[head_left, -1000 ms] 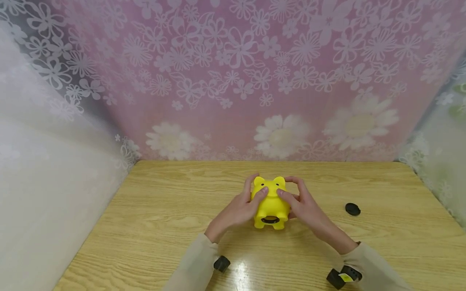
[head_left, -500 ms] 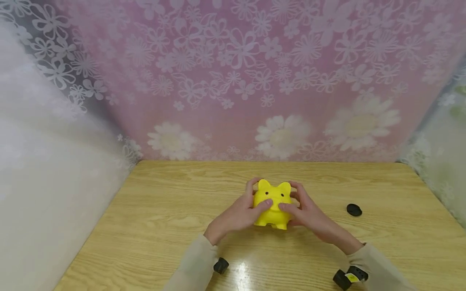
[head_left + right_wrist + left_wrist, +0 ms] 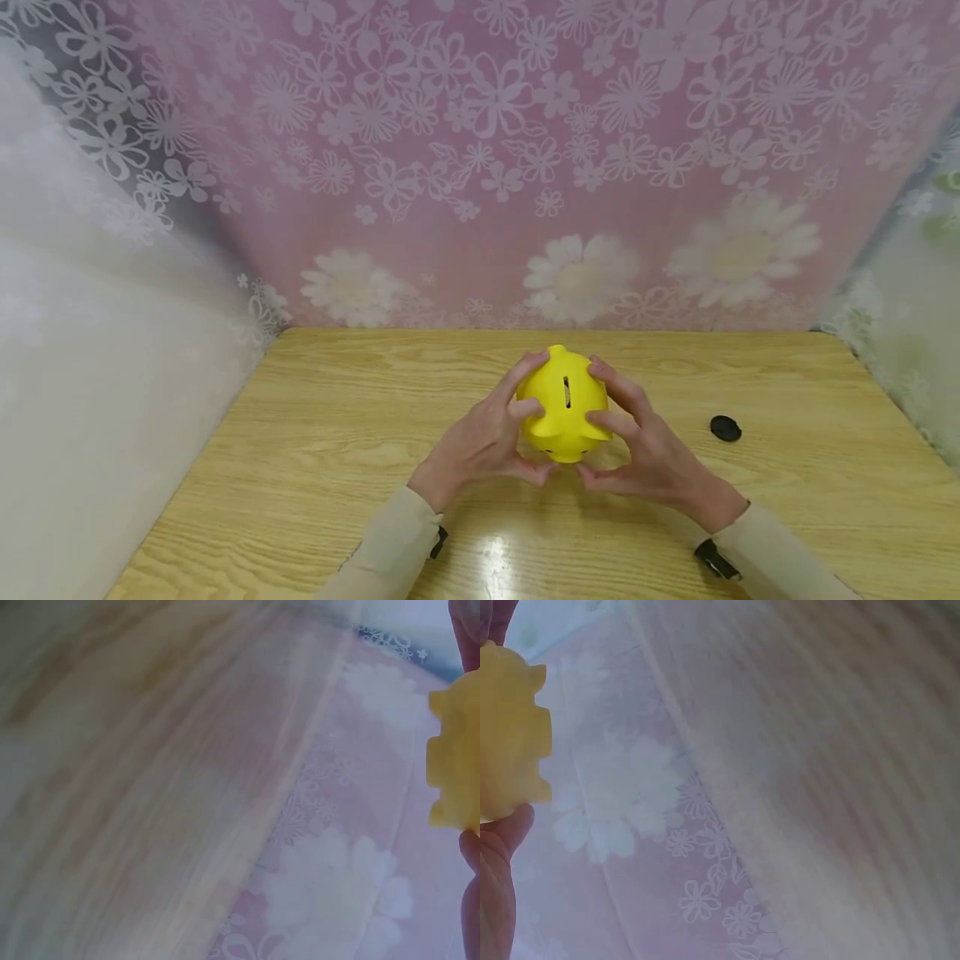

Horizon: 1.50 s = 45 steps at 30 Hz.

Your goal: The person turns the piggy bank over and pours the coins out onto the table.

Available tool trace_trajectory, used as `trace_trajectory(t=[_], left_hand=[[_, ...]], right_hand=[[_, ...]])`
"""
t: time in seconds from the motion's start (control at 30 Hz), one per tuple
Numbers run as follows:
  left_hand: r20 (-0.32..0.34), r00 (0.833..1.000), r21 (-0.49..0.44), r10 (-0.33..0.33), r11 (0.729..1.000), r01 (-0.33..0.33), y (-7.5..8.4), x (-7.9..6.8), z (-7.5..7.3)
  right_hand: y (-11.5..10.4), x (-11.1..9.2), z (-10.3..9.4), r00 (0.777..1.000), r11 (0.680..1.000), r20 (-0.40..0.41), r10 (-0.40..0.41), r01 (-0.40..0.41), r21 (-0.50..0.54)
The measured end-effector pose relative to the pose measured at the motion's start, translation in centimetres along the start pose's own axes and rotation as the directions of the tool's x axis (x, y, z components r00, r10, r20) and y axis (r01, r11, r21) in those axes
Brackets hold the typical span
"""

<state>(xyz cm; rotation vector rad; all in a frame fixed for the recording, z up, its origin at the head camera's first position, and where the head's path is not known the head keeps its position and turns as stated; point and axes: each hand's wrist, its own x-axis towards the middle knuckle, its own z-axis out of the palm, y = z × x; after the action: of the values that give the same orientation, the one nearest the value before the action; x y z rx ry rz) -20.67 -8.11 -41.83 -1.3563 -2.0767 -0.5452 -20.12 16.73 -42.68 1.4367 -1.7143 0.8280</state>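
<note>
A yellow pig-shaped money box (image 3: 563, 408) is held just above the wooden table (image 3: 300, 467) between both hands, its back with the coin slot turned up toward the head camera. My left hand (image 3: 487, 433) grips its left side, fingers curled round it. My right hand (image 3: 637, 446) grips the right side the same way. In the left wrist view the yellow money box (image 3: 510, 735) shows at the left edge beside a bit of the left hand (image 3: 499, 870). The right wrist view catches the money box (image 3: 457, 757) at the right edge.
A small black round cap (image 3: 725, 428) lies on the table to the right of the hands. A pink flowered curtain (image 3: 525, 167) hangs behind the table, with a white curtain (image 3: 90, 333) along its left side.
The money box has been tipped forward in both hands: its underside hole showed first, then its face, and now its back with the slot faces up. The cap has not moved.
</note>
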Motion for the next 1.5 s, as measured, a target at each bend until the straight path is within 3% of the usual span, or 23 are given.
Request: trace_trajectory(t=[0.13,0.3,0.37,0.43,0.47,0.53,0.6,0.63,0.7,0.77,0.83,0.97,1.07,1.1,1.13,1.17,1.2,1.27,1.3,1.33,1.37,1.4,1.5], left_hand=[[0.002,1.000,-0.009,-0.013,1.000,0.013,-0.2,-0.2,0.3],[0.032,0.994,-0.199,-0.107,0.974,0.112,-0.2,-0.3,0.2],[0.084,0.974,-0.316,-0.212,0.921,0.228,0.2,-0.4,-0.1],[0.173,0.923,-0.412,-0.343,0.827,0.384,0.6,-0.3,-0.5],[0.227,0.882,-0.452,-0.414,0.757,0.472,0.9,-0.2,-0.6],[0.343,0.779,-0.512,-0.526,0.591,0.624,1.1,0.2,-0.8],[0.456,0.666,-0.520,-0.591,0.431,0.738,1.2,0.7,-0.8],[0.514,0.613,-0.526,-0.600,0.344,0.778,1.1,0.9,-0.9],[0.611,0.526,-0.515,-0.592,0.208,0.832,1.0,1.3,-0.9],[0.679,0.459,-0.487,-0.573,0.116,0.866,0.9,1.3,-0.9],[0.719,0.423,-0.475,-0.552,0.055,0.879,0.9,1.3,-0.9],[0.741,0.411,-0.463,-0.530,0.039,0.885,0.6,1.0,-0.7],[0.745,0.430,-0.479,-0.509,0.039,0.877,0.5,0.8,-0.6],[0.731,0.451,-0.493,-0.512,0.060,0.868,0.5,0.7,-0.6],[0.704,0.479,-0.507,-0.524,0.101,0.856,0.5,0.7,-0.5],[0.664,0.522,-0.530,-0.535,0.155,0.834,0.6,0.6,-0.5],[0.607,0.586,-0.550,-0.536,0.249,0.797,0.7,0.6,-0.5],[0.433,0.774,-0.537,-0.462,0.557,0.633,0.8,0.6,-0.6],[0.331,0.856,-0.476,-0.397,0.713,0.515,0.8,0.7,-0.6],[0.228,0.922,-0.387,-0.313,0.839,0.381,0.8,0.8,-0.6],[0.136,0.967,-0.284,-0.217,0.926,0.248,0.8,0.9,-0.7],[0.059,0.991,-0.174,-0.124,0.976,0.132,0.8,1.0,-0.8],[-0.038,0.999,0.016,0.014,1.000,-0.014,0.7,1.1,-0.8]], right_hand=[[0.1,-0.5,0.2,0.999,0.998,0.030,0.019,-0.017,-0.063],[0.0,-0.9,0.3,0.985,0.985,0.017,0.170,-0.171,0.030],[-0.4,-0.9,0.3,0.959,0.956,0.011,0.282,-0.282,0.079],[-1.0,-0.8,0.2,0.908,0.901,0.026,0.417,-0.417,0.119],[-1.4,-0.6,0.2,0.864,0.853,0.049,0.501,-0.502,0.143],[-2.0,0.0,0.1,0.728,0.701,0.139,0.671,-0.684,0.201],[-2.4,0.9,-0.1,0.536,0.483,0.254,0.805,-0.841,0.244],[-2.5,1.5,-0.2,0.419,0.351,0.315,0.851,-0.902,0.253],[-2.6,2.3,-0.5,0.217,0.118,0.428,0.877,-0.962,0.247],[-2.5,2.9,-0.7,0.075,-0.038,0.500,0.863,-0.976,0.213],[-2.4,3.2,-0.9,-0.005,-0.132,0.551,0.835,-0.973,0.190],[-2.4,3.2,-1.1,-0.035,-0.184,0.603,0.797,-0.965,0.188],[-2.3,2.9,-1.2,-0.011,-0.171,0.611,0.792,-0.964,0.203],[-2.2,2.7,-1.2,0.020,-0.137,0.597,0.802,-0.966,0.217],[-2.2,2.4,-1.2,0.083,-0.074,0.570,0.818,-0.966,0.247],[-2.1,2.1,-1.2,0.173,0.026,0.521,0.836,-0.960,0.277],[-2.0,1.7,-1.1,0.317,0.180,0.454,0.833,-0.930,0.321],[-1.5,1.0,-1.0,0.646,0.558,0.259,0.718,-0.756,0.342],[-1.2,0.8,-0.9,0.790,0.730,0.147,0.596,-0.609,0.310],[-1.0,0.6,-0.8,0.888,0.854,0.051,0.457,-0.454,0.254],[-0.7,0.5,-0.8,0.946,0.930,-0.022,0.325,-0.315,0.188],[-0.5,0.5,-0.7,0.976,0.971,-0.065,0.205,-0.195,0.142],[-0.3,0.8,-0.8,0.995,0.995,-0.087,0.057,-0.049,0.087]])
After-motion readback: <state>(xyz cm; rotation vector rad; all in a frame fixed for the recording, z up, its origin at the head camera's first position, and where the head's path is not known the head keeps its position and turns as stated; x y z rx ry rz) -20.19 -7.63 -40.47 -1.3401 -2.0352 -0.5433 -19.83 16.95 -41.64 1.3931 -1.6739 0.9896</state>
